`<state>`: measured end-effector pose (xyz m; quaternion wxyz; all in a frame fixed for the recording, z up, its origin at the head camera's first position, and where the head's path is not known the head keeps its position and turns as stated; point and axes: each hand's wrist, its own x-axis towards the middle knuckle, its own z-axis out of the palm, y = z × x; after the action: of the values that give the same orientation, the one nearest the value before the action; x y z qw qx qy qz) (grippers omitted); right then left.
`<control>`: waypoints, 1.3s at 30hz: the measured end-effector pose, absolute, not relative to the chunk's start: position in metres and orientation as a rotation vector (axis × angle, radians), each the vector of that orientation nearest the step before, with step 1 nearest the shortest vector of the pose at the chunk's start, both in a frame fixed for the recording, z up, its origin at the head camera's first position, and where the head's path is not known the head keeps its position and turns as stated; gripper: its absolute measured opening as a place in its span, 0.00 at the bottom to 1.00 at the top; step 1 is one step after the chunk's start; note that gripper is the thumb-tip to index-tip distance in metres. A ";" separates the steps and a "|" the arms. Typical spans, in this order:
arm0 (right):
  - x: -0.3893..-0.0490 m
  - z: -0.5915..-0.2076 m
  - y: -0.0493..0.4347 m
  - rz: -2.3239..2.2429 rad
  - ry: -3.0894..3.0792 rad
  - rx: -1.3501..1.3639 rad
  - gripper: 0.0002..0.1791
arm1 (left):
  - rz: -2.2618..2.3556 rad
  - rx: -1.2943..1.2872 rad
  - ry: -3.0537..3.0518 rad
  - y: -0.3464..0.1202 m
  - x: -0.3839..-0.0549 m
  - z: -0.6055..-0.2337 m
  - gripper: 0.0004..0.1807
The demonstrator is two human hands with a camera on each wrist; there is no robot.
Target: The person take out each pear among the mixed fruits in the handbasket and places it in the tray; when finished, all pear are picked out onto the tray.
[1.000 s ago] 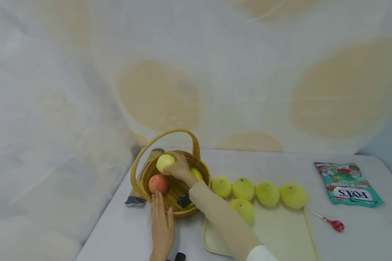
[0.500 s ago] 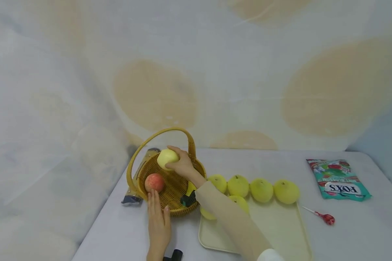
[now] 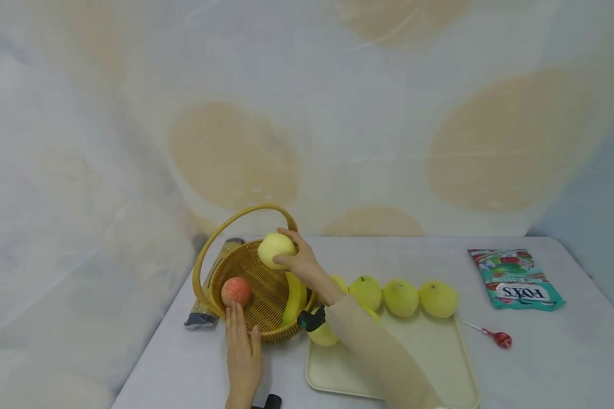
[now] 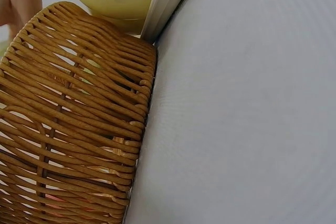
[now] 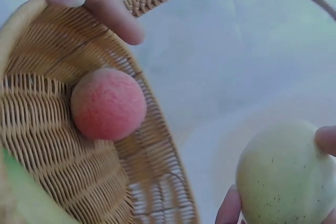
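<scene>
My right hand [image 3: 304, 262] grips a round yellow-green pear [image 3: 276, 250], thumb and fingers on its sides, above the back right of a wicker basket [image 3: 258, 309]. Dark specks dot the same pear [image 5: 286, 177] in the right wrist view. Inside the basket lie a pinkish-red peach [image 3: 236, 291] at the left and a yellow banana [image 3: 294, 298] at the right. With fingers straight, my left hand [image 3: 244, 358] rests on the near left rim, fingertips close to the peach. The left wrist view is mostly woven basket wall [image 4: 68, 119].
Right of the basket, a cream tray [image 3: 419, 369] carries several yellow-green pears [image 3: 401, 297], partly hidden by the right sleeve [image 3: 378, 352]. Further right are a red lollipop [image 3: 501, 339] and a green FOX'S bag [image 3: 517, 279]. Another packet [image 3: 202, 318] lies behind the basket's left side.
My right hand has lifted the pear from inside the basket and carried it up and rightward, uncovering the banana. My left hand stays at the rim. The head view has shifted slightly.
</scene>
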<state>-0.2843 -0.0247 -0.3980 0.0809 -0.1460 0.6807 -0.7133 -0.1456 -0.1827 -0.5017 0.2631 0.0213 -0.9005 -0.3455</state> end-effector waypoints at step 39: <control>-0.208 -0.412 0.159 -2.075 2.317 -0.328 0.42 | -0.946 0.055 -2.434 -0.184 -0.146 -0.503 0.34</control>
<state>-0.2084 0.1594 -0.4120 0.0070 -0.1048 0.7408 -0.6634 -0.1465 -0.1839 -0.5025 0.2617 0.0202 -0.8994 -0.3496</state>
